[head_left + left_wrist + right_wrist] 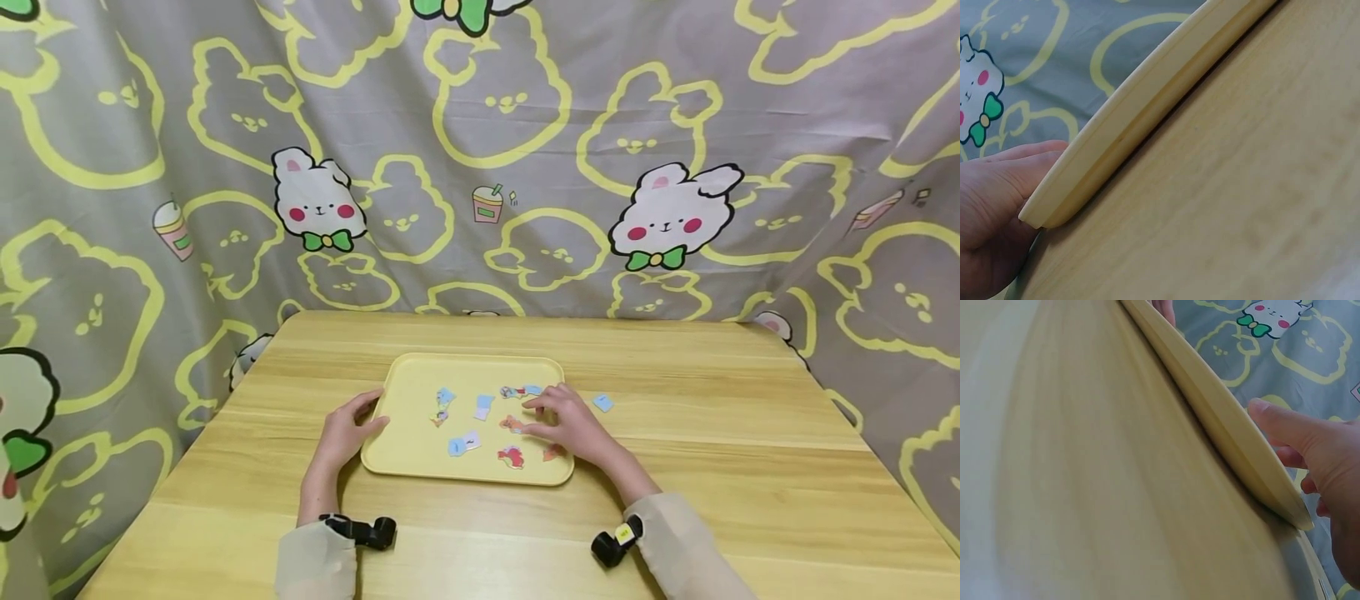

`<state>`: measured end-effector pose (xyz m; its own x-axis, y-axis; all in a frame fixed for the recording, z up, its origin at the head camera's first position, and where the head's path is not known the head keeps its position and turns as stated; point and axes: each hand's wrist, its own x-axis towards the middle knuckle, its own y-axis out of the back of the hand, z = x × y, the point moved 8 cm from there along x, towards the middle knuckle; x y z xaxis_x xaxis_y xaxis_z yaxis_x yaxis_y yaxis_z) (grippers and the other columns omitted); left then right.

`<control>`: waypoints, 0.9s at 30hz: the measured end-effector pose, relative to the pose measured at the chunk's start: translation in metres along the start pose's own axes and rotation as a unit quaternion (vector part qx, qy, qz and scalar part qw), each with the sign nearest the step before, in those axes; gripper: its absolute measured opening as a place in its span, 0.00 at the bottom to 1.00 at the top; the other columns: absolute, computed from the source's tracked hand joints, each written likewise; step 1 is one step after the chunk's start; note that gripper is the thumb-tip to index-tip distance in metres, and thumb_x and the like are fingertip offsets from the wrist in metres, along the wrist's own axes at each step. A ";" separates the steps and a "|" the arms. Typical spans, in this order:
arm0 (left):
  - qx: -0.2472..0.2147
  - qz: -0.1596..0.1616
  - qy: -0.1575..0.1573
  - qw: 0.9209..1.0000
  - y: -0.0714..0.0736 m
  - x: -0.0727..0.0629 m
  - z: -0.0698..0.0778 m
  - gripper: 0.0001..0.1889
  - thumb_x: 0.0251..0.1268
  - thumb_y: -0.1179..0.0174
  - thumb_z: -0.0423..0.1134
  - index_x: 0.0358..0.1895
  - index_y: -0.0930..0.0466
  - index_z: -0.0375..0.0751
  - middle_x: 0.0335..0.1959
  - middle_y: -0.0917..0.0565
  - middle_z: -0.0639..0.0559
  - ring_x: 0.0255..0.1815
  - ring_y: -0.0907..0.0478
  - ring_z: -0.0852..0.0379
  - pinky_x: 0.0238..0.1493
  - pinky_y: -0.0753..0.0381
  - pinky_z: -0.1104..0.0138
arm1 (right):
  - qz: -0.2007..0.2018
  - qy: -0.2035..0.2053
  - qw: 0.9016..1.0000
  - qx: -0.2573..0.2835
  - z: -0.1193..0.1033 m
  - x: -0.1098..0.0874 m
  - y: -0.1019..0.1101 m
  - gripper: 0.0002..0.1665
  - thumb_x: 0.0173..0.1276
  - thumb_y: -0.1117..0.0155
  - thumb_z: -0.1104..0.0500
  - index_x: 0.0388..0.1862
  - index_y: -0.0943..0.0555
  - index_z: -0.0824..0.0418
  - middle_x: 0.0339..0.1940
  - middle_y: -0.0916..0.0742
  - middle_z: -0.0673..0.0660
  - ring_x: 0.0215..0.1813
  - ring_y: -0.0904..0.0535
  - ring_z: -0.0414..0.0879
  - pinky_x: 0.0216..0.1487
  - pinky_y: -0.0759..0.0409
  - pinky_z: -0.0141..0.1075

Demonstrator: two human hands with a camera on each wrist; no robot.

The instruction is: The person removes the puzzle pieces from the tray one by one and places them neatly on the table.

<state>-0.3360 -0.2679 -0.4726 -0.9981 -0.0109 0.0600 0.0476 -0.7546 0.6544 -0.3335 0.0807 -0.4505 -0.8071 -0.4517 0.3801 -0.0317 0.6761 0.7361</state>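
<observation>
Shows as a wood-grained table [750, 500], light yellowish brown, streaked from side to side, with a paler sheen near the front. Carries a pale yellow tray [405, 450] a little left of the middle, lying flat, with rounded corners, a low rim and long sides running left to right. Shows a thin dark shadow under the tray's edge in both wrist views. Bears also, near the tray's right side but apart from it, one small light-blue piece [603, 403] with a darker mark on its face.
</observation>
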 end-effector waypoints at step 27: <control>0.007 0.006 -0.014 1.000 0.001 0.000 0.001 0.27 0.65 0.36 0.37 0.67 0.28 0.38 0.64 0.23 0.34 0.67 0.27 0.38 0.70 0.28 0.50 | -0.031 0.051 0.988 -0.141 -0.022 0.011 -0.014 0.11 0.58 0.27 0.47 0.32 0.12 0.52 0.30 0.15 0.45 0.33 0.34 0.38 0.37 0.33 0.30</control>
<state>-0.3357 -0.2681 -0.4713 -0.9960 -0.0023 0.0892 0.0611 -0.7459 0.6632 -0.3288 0.0530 -0.4445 -0.7443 -0.5540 0.3729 0.0979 0.4618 0.8815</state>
